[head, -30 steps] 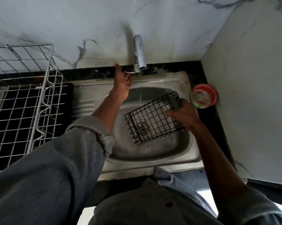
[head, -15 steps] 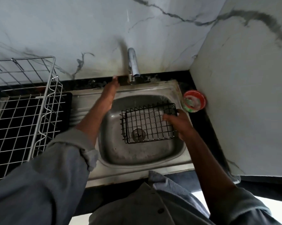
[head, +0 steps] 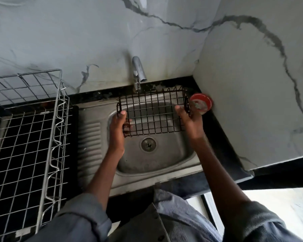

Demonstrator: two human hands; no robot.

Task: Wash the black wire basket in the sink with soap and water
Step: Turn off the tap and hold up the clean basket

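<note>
The black wire basket (head: 152, 112) is held flat over the back half of the steel sink (head: 173, 159), just below the chrome tap (head: 138, 74). My left hand (head: 118, 127) grips its left end, thumb on top of the wires. My right hand (head: 190, 119) grips its right end. No water stream is visible from the tap. The drain (head: 148, 144) shows in front of the basket.
A round red-rimmed soap tub (head: 202, 104) sits on the black counter right of the sink, close to my right hand. A large silver wire dish rack (head: 30, 137) stands on the left over the drainboard. Marble walls close the back and right.
My left hand came off the tap and took the basket's left end. The basket has risen from the sink bowl toward the tap. The view has tilted upward.
</note>
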